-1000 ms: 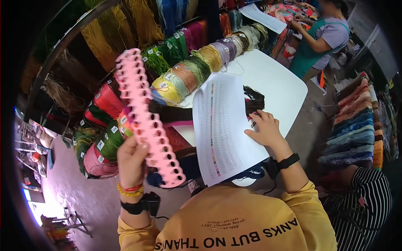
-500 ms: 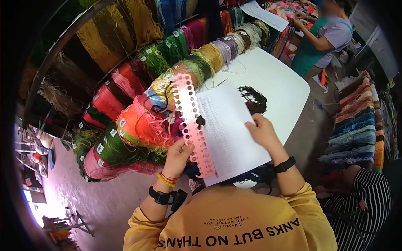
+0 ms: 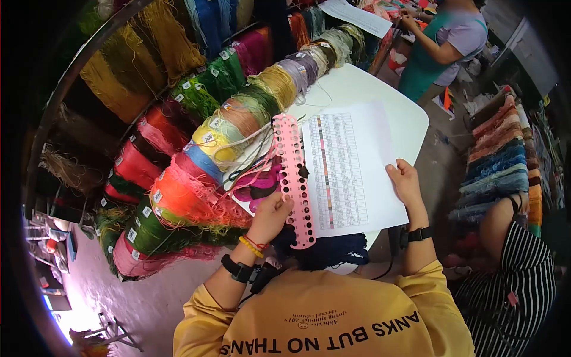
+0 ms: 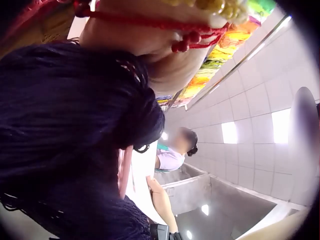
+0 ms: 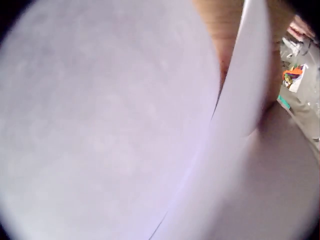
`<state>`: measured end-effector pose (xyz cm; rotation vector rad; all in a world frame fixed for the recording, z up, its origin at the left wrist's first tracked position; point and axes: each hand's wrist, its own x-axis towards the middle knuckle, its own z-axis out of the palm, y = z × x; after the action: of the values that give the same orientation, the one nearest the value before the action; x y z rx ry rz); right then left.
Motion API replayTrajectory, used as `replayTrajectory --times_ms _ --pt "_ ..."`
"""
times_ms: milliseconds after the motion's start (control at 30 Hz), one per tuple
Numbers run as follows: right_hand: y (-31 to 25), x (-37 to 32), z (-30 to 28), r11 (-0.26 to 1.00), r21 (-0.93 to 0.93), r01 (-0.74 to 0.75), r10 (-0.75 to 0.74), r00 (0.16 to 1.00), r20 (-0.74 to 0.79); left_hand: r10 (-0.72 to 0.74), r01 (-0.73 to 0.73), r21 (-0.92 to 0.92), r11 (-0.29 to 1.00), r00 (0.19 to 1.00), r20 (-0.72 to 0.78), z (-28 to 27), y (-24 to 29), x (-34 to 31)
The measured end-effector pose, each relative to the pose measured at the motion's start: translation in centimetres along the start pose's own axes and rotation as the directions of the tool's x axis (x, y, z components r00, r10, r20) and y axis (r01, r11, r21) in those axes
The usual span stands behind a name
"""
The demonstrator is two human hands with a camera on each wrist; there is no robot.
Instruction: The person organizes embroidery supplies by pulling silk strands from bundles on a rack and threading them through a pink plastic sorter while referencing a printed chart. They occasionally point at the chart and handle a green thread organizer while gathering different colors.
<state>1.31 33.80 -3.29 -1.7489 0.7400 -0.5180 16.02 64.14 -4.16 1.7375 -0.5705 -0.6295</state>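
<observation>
My left hand [image 3: 270, 217] pinches the left edge of a pink card strip [image 3: 294, 178] with two rows of round holes. Thin threads [image 3: 253, 163] in white, dark and pink trail from the strip's left side. The strip stands upright along the left edge of a white printed sheet [image 3: 357, 172], which shows a table with a coloured column. My right hand [image 3: 407, 184] pinches the sheet's right edge; in the right wrist view the paper [image 5: 110, 120] fills most of the picture. A navy skein [image 3: 333, 253] lies below the strip and sheet, large in the left wrist view.
Labelled thread bundles [image 3: 190, 184] in many colours hang on racks along the left and back. A white table [image 3: 392, 95] lies under the sheet. Another person in a green apron [image 3: 419, 74] stands at the back right; more skeins [image 3: 502, 172] hang at right.
My left hand has brought the pink strip from the left to the sheet's left edge. My right hand has left the dark yarn on the table and gripped the sheet, which has shifted right, covering that yarn.
</observation>
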Motion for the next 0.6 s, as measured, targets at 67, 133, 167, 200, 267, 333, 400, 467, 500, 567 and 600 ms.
replayTrajectory --times_ms 67,133,167,200,267,333,400,467,500,567,600 --pt "-0.4 -0.1 0.1 1.000 -0.026 -0.013 0.013 1.000 -0.005 -0.003 0.003 -0.007 1.000 1.000 0.020 -0.2 0.1 0.2" --pt "-0.4 0.1 0.2 0.999 -0.030 -0.016 0.016 1.000 -0.009 -0.008 0.007 0.025 1.000 1.000 0.018 -0.2 0.8 0.2" --pt "-0.2 0.2 0.3 1.000 -0.022 -0.015 0.015 1.000 -0.011 -0.013 0.012 0.040 0.999 1.000 0.019 -0.2 0.9 0.1" --pt "0.1 0.3 0.3 1.000 -0.016 -0.015 0.015 1.000 -0.013 -0.018 0.016 0.066 0.998 1.000 0.020 -0.2 0.9 0.1" --pt "0.5 0.4 0.4 1.000 -0.004 -0.019 0.019 1.000 -0.015 -0.024 0.022 0.118 0.993 0.999 0.021 -0.3 0.7 0.3" --pt "0.7 0.5 0.3 1.000 -0.017 -0.019 0.019 1.000 -0.006 -0.034 0.029 0.136 0.990 0.999 0.031 -0.3 0.5 0.5" --pt "0.6 0.5 0.1 0.999 -0.052 -0.014 0.015 1.000 0.014 -0.036 0.030 0.155 0.988 0.999 0.035 -0.3 0.4 0.6" --pt "0.2 0.3 0.5 1.000 -0.019 -0.016 0.015 1.000 -0.012 -0.030 0.024 0.172 0.985 0.999 0.033 -0.3 0.5 0.7" --pt "0.0 0.3 0.6 1.000 -0.003 -0.015 0.015 1.000 -0.025 -0.024 0.017 0.191 0.981 0.999 0.033 -0.3 0.5 0.8" --pt "0.1 0.5 0.2 0.999 -0.046 -0.017 0.017 1.000 -0.005 -0.013 0.005 0.230 0.973 0.999 0.034 -0.3 0.4 0.9" --pt "0.2 0.6 0.1 0.998 -0.066 -0.019 0.019 1.000 0.004 -0.014 0.007 0.230 0.973 0.999 0.030 -0.3 0.5 0.9"
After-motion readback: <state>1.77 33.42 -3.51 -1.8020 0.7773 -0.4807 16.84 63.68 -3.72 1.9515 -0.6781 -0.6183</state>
